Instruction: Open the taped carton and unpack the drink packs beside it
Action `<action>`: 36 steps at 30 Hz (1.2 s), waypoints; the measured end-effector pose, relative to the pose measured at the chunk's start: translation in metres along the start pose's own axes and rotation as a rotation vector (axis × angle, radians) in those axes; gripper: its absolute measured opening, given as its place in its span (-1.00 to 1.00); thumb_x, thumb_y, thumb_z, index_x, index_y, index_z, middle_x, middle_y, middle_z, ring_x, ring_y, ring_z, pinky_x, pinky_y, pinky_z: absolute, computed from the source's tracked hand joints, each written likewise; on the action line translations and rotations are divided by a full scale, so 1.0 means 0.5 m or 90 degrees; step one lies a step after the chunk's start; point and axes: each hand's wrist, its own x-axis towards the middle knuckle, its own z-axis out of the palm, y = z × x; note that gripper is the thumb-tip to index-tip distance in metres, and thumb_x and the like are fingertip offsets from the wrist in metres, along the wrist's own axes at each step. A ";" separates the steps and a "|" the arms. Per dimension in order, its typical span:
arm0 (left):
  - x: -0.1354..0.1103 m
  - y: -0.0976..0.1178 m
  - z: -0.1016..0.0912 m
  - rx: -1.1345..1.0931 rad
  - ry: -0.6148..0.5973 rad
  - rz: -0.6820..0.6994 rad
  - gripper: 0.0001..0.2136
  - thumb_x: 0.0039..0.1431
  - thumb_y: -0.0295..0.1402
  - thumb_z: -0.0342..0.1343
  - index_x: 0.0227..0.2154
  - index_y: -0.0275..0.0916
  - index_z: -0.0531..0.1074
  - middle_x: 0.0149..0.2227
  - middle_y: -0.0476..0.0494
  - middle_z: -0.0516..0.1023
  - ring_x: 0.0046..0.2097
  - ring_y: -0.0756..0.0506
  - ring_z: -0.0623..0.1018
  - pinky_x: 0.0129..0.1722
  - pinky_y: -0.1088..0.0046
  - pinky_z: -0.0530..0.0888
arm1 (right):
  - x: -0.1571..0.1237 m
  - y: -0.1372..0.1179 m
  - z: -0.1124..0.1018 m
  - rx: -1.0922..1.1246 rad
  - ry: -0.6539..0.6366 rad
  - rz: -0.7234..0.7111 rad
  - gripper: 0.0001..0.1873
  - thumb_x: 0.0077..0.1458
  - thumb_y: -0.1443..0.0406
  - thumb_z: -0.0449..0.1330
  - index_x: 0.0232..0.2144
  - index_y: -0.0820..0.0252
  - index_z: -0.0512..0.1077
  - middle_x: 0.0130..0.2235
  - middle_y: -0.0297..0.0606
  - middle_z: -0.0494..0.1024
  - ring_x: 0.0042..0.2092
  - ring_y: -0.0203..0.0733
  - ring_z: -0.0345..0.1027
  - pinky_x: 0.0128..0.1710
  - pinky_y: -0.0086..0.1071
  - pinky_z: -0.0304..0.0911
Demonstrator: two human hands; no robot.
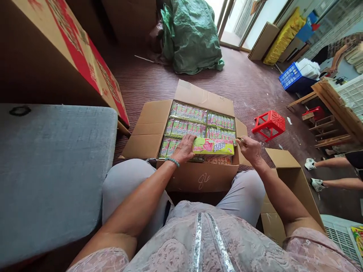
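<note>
My left hand (pixel 185 148), with a green bead bracelet at the wrist, grips the left end of a yellow-green and pink packaged box (pixel 213 146). The box lies on its side above the near part of an open carton (pixel 202 175), which stands between my knees. Just off the box's right end, my right hand (pixel 250 149) is closed in a pinch; what its fingers hold is too small to make out. Rows of wrapped packets (pixel 185 127) fill the carton beneath. Its flaps are folded outward.
A second open carton (pixel 295 185) stands at my right, with a red stool (pixel 270 124) beyond. A grey padded surface (pixel 56 170) is at my left. A green sack (pixel 195 37) sits ahead. Other people's legs (pixel 337 173) and arm (pixel 337 56) show at right.
</note>
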 end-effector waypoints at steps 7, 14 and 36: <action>0.015 0.004 0.009 -0.016 -0.004 0.041 -0.29 -0.05 -0.41 0.34 0.20 -0.15 0.24 0.22 -0.33 0.37 0.30 -0.38 0.38 0.35 0.01 0.38 | 0.011 -0.111 0.063 0.020 -0.187 -0.204 0.01 0.19 -0.01 0.34 0.52 0.12 0.03 0.42 0.07 0.28 0.11 0.08 0.50 -0.02 -0.28 0.41; 0.014 -0.014 0.029 0.008 0.036 0.002 -0.16 0.17 -0.08 0.32 0.40 -0.16 0.05 0.46 -0.47 0.03 0.49 -0.45 0.11 0.40 -0.08 0.28 | -0.021 0.049 0.087 0.067 -0.012 0.154 -0.27 0.25 0.20 0.20 0.41 0.23 0.21 0.26 0.11 0.45 0.13 0.06 0.46 0.02 -0.27 0.40; 0.000 -0.017 0.051 0.190 -0.248 -0.105 -0.43 0.25 -0.20 0.24 0.29 -0.22 0.36 0.32 -0.42 0.37 0.32 -0.41 0.37 0.29 0.04 0.39 | 0.266 0.029 0.278 0.135 -0.208 0.075 -0.65 0.32 0.38 0.16 0.13 0.14 0.44 0.12 -0.12 0.50 -0.02 -0.12 0.46 -0.17 -0.38 0.27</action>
